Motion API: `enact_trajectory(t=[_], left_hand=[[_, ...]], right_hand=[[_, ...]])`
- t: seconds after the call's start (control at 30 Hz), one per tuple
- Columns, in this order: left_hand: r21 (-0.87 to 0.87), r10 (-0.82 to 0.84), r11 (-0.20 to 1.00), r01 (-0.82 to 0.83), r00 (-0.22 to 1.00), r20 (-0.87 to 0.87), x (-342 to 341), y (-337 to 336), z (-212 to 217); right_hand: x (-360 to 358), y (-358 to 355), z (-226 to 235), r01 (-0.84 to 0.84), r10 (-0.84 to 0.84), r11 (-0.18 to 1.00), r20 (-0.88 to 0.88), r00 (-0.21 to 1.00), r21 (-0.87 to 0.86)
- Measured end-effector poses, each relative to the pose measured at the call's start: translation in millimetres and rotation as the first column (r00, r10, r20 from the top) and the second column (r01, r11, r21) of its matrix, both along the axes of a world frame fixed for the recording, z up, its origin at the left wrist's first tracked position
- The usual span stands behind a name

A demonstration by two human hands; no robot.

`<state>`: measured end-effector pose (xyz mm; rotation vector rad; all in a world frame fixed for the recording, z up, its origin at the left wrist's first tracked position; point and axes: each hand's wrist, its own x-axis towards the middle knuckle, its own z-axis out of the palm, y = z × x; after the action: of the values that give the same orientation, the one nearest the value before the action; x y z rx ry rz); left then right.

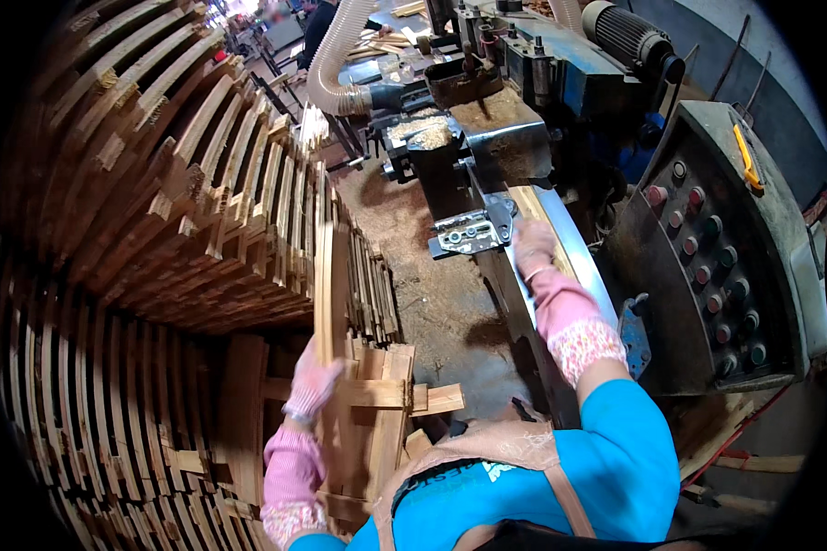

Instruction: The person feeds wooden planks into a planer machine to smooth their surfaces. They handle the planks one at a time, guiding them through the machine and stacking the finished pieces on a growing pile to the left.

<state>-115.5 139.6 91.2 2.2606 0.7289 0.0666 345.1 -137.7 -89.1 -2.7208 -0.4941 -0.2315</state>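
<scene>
My left hand (pixel 311 381) has its fingers clamped on an upright wooden slat (pixel 323 275) by the near-left stack (pixel 156 211), while my right hand (pixel 533 246) presses flat, fingers together, on a strip (pixel 535 204) at the machine's feed bed (pixel 574 253), so I judge feeding underway, with the slat needing to swing right next.

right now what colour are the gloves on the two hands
Pink; both the left hand and the right hand wear them, seen in the head view.
</scene>
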Motion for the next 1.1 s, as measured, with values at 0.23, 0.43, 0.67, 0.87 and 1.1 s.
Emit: enact_trajectory(t=[0.23,0.43,0.67,0.87,1.1], left_hand=[[-0.762,0.318,0.643,-0.079,0.932,0.172,181,-71,-21],[-0.913,0.444,0.398,-0.083,0.889,0.113,209,-95,-96],[-0.942,0.576,0.300,-0.147,0.815,0.057,191,-77,-110],[-0.916,0.624,0.376,-0.141,0.770,0.137,180,-60,-123],[-0.752,0.575,0.623,-0.217,0.779,0.251,187,-39,-136]], right_hand=[[-214,7,64,0.216,0.799,0.479,-0.524,0.295,0.851],[-205,-158,87,0.036,0.121,0.927,-0.390,0.913,0.373],[-154,-160,3,-0.065,0.070,0.996,0.088,0.994,-0.057],[-5,-45,-21,-0.009,0.018,0.991,0.063,0.998,-0.137],[-198,39,79,-0.012,0.841,0.539,-0.537,0.060,0.842]])
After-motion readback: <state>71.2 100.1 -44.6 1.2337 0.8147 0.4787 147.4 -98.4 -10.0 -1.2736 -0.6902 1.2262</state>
